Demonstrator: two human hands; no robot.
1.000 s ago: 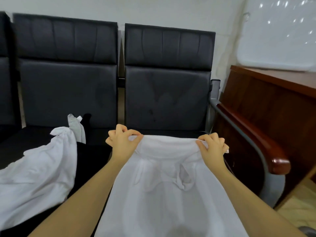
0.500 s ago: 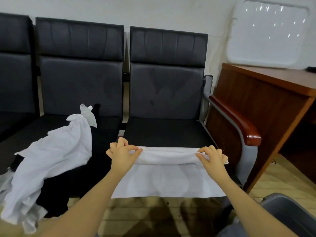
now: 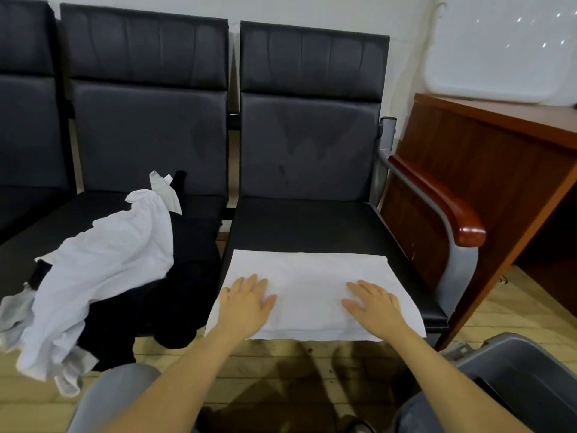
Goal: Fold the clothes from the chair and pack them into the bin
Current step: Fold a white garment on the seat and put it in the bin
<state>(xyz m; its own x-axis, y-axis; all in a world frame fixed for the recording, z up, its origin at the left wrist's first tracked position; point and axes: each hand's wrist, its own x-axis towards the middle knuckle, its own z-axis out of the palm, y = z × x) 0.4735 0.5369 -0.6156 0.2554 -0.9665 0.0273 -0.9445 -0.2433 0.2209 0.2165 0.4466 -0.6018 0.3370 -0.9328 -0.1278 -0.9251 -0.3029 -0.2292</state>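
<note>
While both palms lie flat on the folded white cloth garment (image 3: 312, 292), fingers straight and gripping nothing, the step in hand looks like smoothing the fold. The left hand (image 3: 245, 303) presses near the cloth's left edge and the right hand (image 3: 373, 304) toward its right. To do it well, I would sweep outward from the middle so trapped air and creases leave at the edges, keeping the corners square. The garment sits at the front of the black padded chair seat (image 3: 312, 226), its near edge overhanging slightly; its long axis runs left to right, parallel to the seat's front edge. A heap of white and black clothes (image 3: 103, 270) waits on the neighbouring seat, and the grey plastic bin (image 3: 515, 370) stands at lower right.
</note>
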